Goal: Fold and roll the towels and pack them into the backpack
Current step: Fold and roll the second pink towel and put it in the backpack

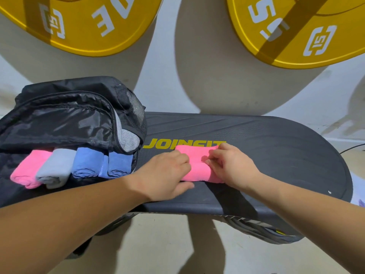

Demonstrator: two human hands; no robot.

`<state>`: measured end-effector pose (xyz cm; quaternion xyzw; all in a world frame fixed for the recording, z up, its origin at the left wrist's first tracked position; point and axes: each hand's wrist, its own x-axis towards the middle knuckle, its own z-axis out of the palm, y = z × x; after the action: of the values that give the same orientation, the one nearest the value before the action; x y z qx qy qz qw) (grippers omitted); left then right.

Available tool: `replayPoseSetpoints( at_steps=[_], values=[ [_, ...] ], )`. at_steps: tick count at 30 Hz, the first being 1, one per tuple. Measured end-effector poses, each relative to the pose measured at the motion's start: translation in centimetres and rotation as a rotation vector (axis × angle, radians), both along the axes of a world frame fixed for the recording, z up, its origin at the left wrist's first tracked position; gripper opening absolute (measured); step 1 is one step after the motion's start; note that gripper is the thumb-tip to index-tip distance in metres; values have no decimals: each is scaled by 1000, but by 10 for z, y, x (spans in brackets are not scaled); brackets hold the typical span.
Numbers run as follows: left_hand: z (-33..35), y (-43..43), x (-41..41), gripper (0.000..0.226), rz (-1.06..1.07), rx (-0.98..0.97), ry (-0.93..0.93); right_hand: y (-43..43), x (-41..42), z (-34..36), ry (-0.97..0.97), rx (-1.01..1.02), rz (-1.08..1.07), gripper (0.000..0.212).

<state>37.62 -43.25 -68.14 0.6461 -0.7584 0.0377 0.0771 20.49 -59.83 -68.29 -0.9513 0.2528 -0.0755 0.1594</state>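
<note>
A pink towel (197, 165), folded into a narrow strip, lies on the dark step platform (276, 155). My left hand (166, 173) grips its left edge, fingers curled over it. My right hand (229, 167) pinches the towel's right side near the middle. To the left, the black backpack (65, 115) lies open. In its opening sit several rolled towels side by side: a pink roll (27, 171), a grey roll (55, 167), and two blue rolls (87, 163) (119, 165).
The platform carries yellow lettering (158, 144) beside the towel. Two yellow weight plates (83, 22) (308, 32) lean against the white wall behind. A black cable (351, 148) runs at the far right. Pale floor lies below the platform's front edge.
</note>
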Motion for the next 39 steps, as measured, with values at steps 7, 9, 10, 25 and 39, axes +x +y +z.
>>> replayPoseSetpoints(
  at_steps=[7,9,10,25,39],
  values=[
    [-8,-2,6,32,155,47,85,1,-17,0,103,-290,235,61],
    [-1,-6,6,35,224,143,271,-3,-17,2,133,-166,172,61],
    [3,-8,7,32,286,190,388,-4,-15,4,142,-75,136,60],
    [10,-18,14,15,220,21,337,-12,8,16,117,368,-170,17],
    [33,-18,-7,33,274,-123,139,13,24,39,-358,1282,-670,48]
  ],
)
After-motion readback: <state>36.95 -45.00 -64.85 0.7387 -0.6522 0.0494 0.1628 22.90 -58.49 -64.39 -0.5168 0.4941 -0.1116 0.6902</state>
